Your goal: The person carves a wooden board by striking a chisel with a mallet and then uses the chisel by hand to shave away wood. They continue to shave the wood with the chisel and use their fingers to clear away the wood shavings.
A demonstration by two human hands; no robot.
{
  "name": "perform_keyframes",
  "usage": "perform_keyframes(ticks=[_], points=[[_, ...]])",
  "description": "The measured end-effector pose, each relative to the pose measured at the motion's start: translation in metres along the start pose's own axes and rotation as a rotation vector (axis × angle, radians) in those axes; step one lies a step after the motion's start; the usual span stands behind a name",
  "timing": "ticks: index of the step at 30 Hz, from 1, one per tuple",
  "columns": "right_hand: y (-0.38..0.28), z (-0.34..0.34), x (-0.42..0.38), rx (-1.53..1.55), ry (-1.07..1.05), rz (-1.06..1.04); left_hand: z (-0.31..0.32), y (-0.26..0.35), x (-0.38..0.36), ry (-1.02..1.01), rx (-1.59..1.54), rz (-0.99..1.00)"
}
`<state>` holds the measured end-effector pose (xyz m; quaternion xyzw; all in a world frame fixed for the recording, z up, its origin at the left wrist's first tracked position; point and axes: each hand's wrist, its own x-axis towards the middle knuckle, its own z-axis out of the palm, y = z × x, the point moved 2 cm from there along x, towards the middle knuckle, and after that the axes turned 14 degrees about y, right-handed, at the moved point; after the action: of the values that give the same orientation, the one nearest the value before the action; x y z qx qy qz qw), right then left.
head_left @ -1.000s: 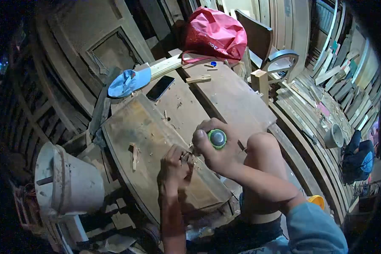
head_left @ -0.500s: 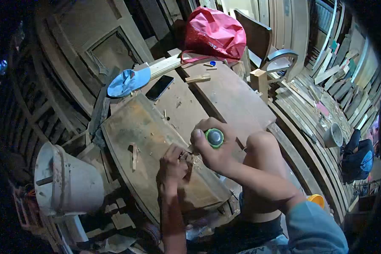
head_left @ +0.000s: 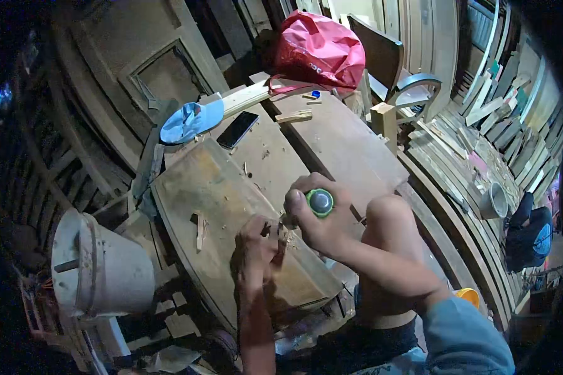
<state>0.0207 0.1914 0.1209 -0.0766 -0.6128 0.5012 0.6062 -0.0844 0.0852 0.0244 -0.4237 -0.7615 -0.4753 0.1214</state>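
Observation:
My right hand (head_left: 322, 228) is wrapped around a green handle (head_left: 321, 203) with a round grey end that faces up at me. The working end of this hand tool points down toward the board and is hidden by my fingers. Just left of it, my left hand (head_left: 258, 244) rests on the wooden board (head_left: 231, 187), fingers curled in a pinch around something small that I cannot make out. Pale wood shavings (head_left: 290, 237) lie between the two hands. A split sliver of wood (head_left: 199, 231) sits farther left on the same board.
Behind the board lie a phone (head_left: 238, 129), a blue cap (head_left: 192, 121) and a wood offcut (head_left: 293, 116). A pink bag (head_left: 319, 50) stands at the back, near a wooden post (head_left: 384, 122). At the left is a white bucket (head_left: 122, 272); stacked planks (head_left: 463, 225) run along the right.
The view has shifted very slightly. Both hands keep nearly the same place and grip, with the green handle's end turned or moved a touch to the right.

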Motion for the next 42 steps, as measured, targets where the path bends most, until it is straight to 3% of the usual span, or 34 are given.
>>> perform_keyframes(ticks=[3, 7, 9, 12, 16, 18, 22, 24, 28, 30, 40, 42], points=[[0.003, 0.002, -0.003, 0.032, 0.170, 0.255, 0.003, -0.010, -0.004, 0.012, 0.018, -0.077], [0.003, 0.002, -0.002, 0.011, 0.153, 0.237, 0.008, -0.018, -0.007, 0.002, 0.058, -0.069], [0.004, 0.003, -0.002, 0.001, 0.162, 0.250, 0.009, -0.019, -0.013, 0.265, -0.053, 0.108], [0.002, 0.002, -0.001, 0.003, 0.163, 0.258, 0.011, -0.025, -0.009, 0.080, 0.018, -0.036], [-0.002, 0.005, -0.003, 0.021, 0.172, 0.168, 0.003, -0.018, -0.009, 0.070, 0.079, -0.019], [-0.002, 0.003, -0.001, -0.019, 0.193, 0.239, 0.002, -0.015, -0.008, 0.058, 0.095, -0.133], [-0.002, 0.002, -0.002, -0.005, 0.155, 0.226, 0.006, -0.025, -0.009, 0.058, 0.090, -0.143], [-0.005, 0.003, -0.002, 0.030, 0.202, 0.255, 0.000, -0.014, -0.006, 0.033, 0.016, -0.266], [-0.002, 0.003, -0.003, 0.071, 0.232, 0.227, 0.006, -0.025, -0.009, 0.038, 0.092, -0.211], [-0.002, 0.001, -0.002, -0.021, 0.154, 0.196, 0.010, -0.030, -0.011, 0.093, 0.056, -0.174], [0.001, 0.005, -0.002, 0.007, 0.166, 0.234, 0.009, -0.028, -0.012, 0.136, -0.065, -0.123], [0.002, 0.006, -0.001, 0.007, 0.183, 0.181, 0.007, -0.024, -0.009, 0.135, 0.031, -0.076]])
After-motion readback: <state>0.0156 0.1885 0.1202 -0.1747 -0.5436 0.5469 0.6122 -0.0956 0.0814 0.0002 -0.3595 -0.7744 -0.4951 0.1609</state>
